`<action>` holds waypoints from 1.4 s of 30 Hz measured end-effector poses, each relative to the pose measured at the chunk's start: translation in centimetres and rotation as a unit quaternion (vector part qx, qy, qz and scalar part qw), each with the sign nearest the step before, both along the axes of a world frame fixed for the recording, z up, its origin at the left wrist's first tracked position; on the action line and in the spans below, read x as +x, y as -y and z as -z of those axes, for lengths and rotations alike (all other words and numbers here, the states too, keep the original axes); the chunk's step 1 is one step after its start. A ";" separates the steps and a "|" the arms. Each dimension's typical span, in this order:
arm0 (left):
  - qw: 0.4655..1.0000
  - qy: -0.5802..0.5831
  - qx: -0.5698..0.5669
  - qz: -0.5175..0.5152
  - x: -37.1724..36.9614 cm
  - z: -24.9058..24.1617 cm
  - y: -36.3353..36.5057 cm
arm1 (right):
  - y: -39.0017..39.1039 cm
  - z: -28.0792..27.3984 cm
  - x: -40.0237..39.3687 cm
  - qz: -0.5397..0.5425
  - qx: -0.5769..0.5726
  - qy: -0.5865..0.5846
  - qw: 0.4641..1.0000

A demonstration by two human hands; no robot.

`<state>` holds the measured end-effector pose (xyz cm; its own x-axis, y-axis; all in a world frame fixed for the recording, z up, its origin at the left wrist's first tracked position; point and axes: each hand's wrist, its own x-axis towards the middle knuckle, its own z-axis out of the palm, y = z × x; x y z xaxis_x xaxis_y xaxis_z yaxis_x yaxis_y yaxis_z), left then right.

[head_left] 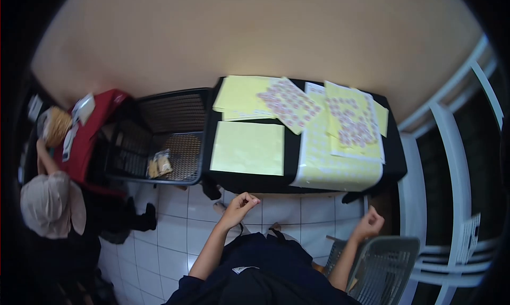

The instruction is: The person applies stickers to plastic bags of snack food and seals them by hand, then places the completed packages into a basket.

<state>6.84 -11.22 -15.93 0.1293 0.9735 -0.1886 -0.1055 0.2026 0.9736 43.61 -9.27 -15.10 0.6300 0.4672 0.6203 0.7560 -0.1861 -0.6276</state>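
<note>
My left hand [240, 208] is raised over the floor just in front of the black-covered table, its fingers closed in a pinch. Anything between those fingertips is too small to make out. My right hand [368, 225] hovers above the grey basket at my right, fingers curled in, and their inner side is hidden. On the table, nearest my left hand, lies a blank yellow sheet [248, 147]. To its right is a larger yellow sheet with pale round marks [337, 172], partly covered by a sheet of pinkish round stickers [350, 116]. Another sticker sheet [291, 103] overlaps yellow sheets [241, 95] at the back.
A black crate [202, 129] at the table's left contains small packets [160, 164]. Beyond it, a person in a light head covering [52, 204] reaches over a red-covered table [98, 140]. The grey basket [393, 246] stands beside white railings [451, 183]. A wall rises behind the table.
</note>
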 end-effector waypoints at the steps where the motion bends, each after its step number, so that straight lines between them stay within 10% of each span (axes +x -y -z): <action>1: 0.999 0.008 0.020 -0.035 -1.3 -0.2 0.5 | -2.2 -0.3 -3.7 -0.092 0.008 0.039 0.995; 6: 0.979 -0.007 0.028 -0.200 -10.2 -1.3 1.8 | -5.6 -1.9 -23.6 -0.498 0.086 0.069 0.860; 14: 0.932 -0.085 0.000 -0.354 -34.0 2.0 -3.4 | -4.6 -2.8 -41.1 -0.713 -0.022 0.090 0.695; 18: 0.848 -0.363 -0.014 -0.385 -46.2 14.3 -8.8 | -4.7 -2.1 -45.7 -0.712 -0.108 0.124 0.683; 24: 0.759 -0.464 -0.386 -0.244 -51.5 26.8 -12.5 | -4.5 -0.1 -49.1 -0.681 -0.238 0.112 0.683; 42: 0.743 -0.565 -0.351 -0.077 -43.5 29.5 -12.5 | -5.4 1.1 -51.2 -0.598 -0.394 0.127 0.686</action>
<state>-36.68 1.27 -45.47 -0.6003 0.5709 -0.5601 0.6235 0.7727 0.1193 -7.59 -3.91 -16.23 -0.5771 0.8100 -0.1039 0.7310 0.4557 -0.5079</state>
